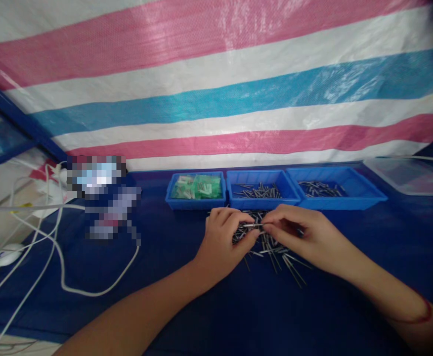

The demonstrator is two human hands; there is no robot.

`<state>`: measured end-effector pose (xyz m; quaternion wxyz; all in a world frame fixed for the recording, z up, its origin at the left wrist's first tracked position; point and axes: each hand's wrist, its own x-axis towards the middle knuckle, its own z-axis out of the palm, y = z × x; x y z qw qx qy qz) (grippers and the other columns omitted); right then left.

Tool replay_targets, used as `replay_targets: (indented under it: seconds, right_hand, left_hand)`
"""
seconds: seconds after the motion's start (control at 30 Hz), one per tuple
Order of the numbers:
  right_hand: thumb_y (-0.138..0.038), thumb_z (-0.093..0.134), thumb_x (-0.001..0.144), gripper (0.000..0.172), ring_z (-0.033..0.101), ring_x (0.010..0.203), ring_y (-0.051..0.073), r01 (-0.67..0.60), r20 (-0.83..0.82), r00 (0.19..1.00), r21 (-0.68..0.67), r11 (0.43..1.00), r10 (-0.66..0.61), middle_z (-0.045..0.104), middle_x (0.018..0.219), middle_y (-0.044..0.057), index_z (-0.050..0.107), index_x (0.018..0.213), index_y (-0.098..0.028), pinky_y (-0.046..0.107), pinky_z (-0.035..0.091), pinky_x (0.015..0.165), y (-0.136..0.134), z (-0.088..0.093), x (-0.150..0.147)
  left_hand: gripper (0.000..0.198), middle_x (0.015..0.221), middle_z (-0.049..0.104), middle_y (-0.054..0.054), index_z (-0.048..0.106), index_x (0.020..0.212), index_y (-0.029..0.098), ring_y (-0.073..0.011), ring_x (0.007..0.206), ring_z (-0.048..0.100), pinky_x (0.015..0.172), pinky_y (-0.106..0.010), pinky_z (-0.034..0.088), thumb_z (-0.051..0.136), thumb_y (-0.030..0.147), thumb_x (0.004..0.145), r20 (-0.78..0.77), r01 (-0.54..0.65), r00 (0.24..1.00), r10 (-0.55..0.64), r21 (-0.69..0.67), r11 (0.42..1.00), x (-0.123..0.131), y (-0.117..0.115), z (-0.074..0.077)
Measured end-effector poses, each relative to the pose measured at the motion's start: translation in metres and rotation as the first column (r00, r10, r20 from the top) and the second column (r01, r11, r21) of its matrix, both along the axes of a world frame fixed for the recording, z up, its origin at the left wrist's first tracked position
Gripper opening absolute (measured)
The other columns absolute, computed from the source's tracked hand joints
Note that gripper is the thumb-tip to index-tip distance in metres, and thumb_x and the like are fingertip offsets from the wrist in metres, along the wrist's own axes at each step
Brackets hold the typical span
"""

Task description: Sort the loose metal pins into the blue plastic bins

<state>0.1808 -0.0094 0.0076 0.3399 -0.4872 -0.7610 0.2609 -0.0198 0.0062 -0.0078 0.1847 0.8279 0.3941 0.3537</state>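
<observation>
Two bare forearms (146, 306) reach in from the near edge, the right one circled by a thin red band (426, 315), over a dark blue tabletop (224, 316). Off to the left, white cables (94, 294) loop across the surface. Farther in, the hands work close together: the right hand (309, 235) pinches the end of a thin metal rod (251, 225) between thumb and forefinger, while the left hand (220, 240) curls its thumb and fingers around the other end, though I can't tell how firmly it grips. Below them lies a loose pile of rods (272, 249), a few fanned out toward the near side. Just beyond stand three blue bins in a row: the left bin (196, 204) holds green packets (203, 187), the middle bin (264, 202) and right bin (346, 201) more metal pieces (261, 191). Behind everything hangs a striped sheet (216, 104) of pink, white and blue.
</observation>
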Motion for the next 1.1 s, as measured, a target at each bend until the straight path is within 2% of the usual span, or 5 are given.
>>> replay_targets:
  seconds: [0.17, 0.4, 0.6, 0.8, 1.1]
  right_hand:
    - [-0.046, 0.056, 0.084, 0.027, 0.063, 0.075, 0.022, 0.372, 0.021, 0.925, 0.149, 0.916, -0.380, 0.069, 0.084, 0.007, 0.066, 0.087, -0.021, 0.033, 0.046, 0.063, 0.012, 0.005, 0.036]
    - [-0.046, 0.050, 0.086, 0.030, 0.065, 0.068, 0.026, 0.635, 0.322, 0.584, 0.391, 0.667, -0.745, 0.068, 0.069, 0.006, 0.066, 0.083, -0.022, 0.033, 0.042, 0.057, 0.023, 0.007, 0.093]
    - [-0.057, 0.045, 0.087, 0.043, 0.058, 0.055, 0.024, 0.596, 0.419, 0.585, 0.359, 0.718, -0.695, 0.062, 0.066, 0.006, 0.061, 0.099, -0.019, 0.033, 0.037, 0.052, 0.030, -0.002, 0.101]
    - [-0.048, 0.053, 0.087, 0.031, 0.059, 0.060, 0.018, 0.534, 0.276, 0.759, 0.255, 0.806, -0.590, 0.063, 0.068, 0.004, 0.063, 0.098, -0.021, 0.030, 0.042, 0.058, 0.020, 0.010, 0.060]
    - [-0.038, 0.053, 0.089, 0.025, 0.056, 0.056, 0.012, 0.185, 0.181, 0.955, 0.263, 0.947, -0.237, 0.060, 0.069, -0.001, 0.061, 0.106, -0.021, 0.025, 0.045, 0.055, -0.003, 0.013, 0.016]
  left_hand:
    - [0.042, 0.117, 0.058, -0.008, 0.057, 0.120, 0.025, -0.0272, 0.114, 0.044, 0.094, -0.045, 0.037, 0.060, 0.047, 0.084, -0.209, 0.043, 0.977, -0.039, 0.016, 0.999, -0.003, -0.002, -0.003]
    - [0.037, 0.122, 0.057, -0.006, 0.066, 0.108, 0.030, -0.0311, 0.124, 0.037, 0.098, -0.051, 0.030, 0.063, 0.054, 0.080, -0.334, 0.170, 0.932, -0.140, 0.062, 0.983, -0.004, -0.004, -0.012]
    - [0.020, 0.120, 0.060, -0.004, 0.069, 0.099, 0.028, -0.0291, 0.123, 0.038, 0.097, -0.048, 0.032, 0.061, 0.041, 0.086, -0.337, 0.173, 0.932, -0.137, 0.081, 0.982, -0.003, -0.003, -0.013]
    - [0.019, 0.121, 0.060, -0.003, 0.069, 0.098, 0.027, -0.0277, 0.122, 0.040, 0.096, -0.046, 0.033, 0.061, 0.040, 0.087, -0.337, 0.164, 0.933, -0.129, 0.077, 0.983, -0.002, -0.003, -0.012]
    - [0.020, 0.122, 0.058, -0.004, 0.066, 0.095, 0.026, -0.0262, 0.120, 0.043, 0.094, -0.046, 0.035, 0.060, 0.043, 0.086, -0.345, 0.123, 0.934, -0.091, 0.070, 0.990, -0.002, 0.000, -0.010]
